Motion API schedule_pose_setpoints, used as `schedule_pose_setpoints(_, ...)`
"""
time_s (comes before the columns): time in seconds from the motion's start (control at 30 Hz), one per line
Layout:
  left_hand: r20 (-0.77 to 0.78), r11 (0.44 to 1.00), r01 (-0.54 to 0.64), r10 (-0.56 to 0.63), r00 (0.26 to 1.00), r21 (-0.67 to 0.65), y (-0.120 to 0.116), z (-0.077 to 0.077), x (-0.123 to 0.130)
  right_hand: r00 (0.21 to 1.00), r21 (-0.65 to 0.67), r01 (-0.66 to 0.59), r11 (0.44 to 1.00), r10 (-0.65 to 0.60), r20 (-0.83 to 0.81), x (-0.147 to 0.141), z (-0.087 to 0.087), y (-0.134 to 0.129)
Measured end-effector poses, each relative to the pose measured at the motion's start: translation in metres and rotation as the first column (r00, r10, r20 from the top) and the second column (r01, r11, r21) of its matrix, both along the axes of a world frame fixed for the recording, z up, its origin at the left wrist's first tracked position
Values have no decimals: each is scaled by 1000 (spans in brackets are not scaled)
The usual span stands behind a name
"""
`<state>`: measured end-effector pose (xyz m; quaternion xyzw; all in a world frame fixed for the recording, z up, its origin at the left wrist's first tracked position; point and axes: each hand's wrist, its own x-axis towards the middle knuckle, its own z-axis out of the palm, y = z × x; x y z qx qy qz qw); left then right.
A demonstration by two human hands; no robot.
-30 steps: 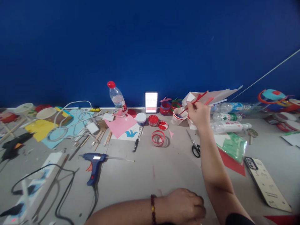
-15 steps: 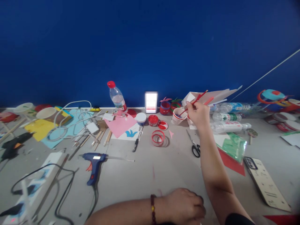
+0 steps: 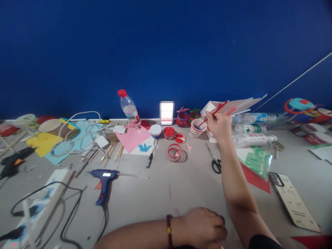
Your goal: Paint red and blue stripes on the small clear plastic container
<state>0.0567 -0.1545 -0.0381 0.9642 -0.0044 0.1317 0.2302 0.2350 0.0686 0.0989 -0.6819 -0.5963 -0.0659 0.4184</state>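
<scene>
My right hand (image 3: 218,125) is closed round a red paintbrush (image 3: 217,110), whose lower end dips into a white paper cup (image 3: 195,132) of dark liquid. My left hand (image 3: 203,225), with a beaded bracelet on its wrist, rests curled near the table's front edge. Its fingertips are turned away, so anything in them is hidden. Left of the cup stand an open jar of red paint (image 3: 169,132) and its paint-smeared lid (image 3: 180,138). A clear plastic ring with red edges (image 3: 174,153) sits in front of them.
A blue glue gun (image 3: 105,183) and a power strip (image 3: 43,204) with cables lie to the left. Scissors (image 3: 215,162) lie beside my right forearm. Plastic bottles (image 3: 251,139), a phone (image 3: 295,203) and coloured sheets (image 3: 256,183) are on the right. A red-capped bottle (image 3: 129,110) stands near the blue wall.
Almost nothing differs. The view has shifted very slightly, while my right hand keeps the paintbrush in the cup and my left hand stays in place.
</scene>
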Motion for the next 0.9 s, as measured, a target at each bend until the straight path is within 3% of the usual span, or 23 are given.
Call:
schedule_pose_setpoints(0.23, -8, 1000, 5, -5, 1000, -5, 0, 2, 0, 1000, -107, 4, 994, -3, 5, -4, -1, 2)
schedule_pose_setpoints(0.47, -32, 1000, 3, -3, 999, 1, 0, 1, 0, 1000, 18, 7, 1000, -7, -8, 1, -3, 2)
schedule_pose_setpoints(0.73, -35, 1000, 5, -5, 999, -3, 2, 8, -2, 1000, -99, 11, 995, -11, -1, -4, -3, 3)
schedule_pose_setpoints(0.9, -40, 1000, -4, 3, 999, -13, 2, 9, -2, 1000, -47, 25, 999, -25, 3, 0, 0, 1)
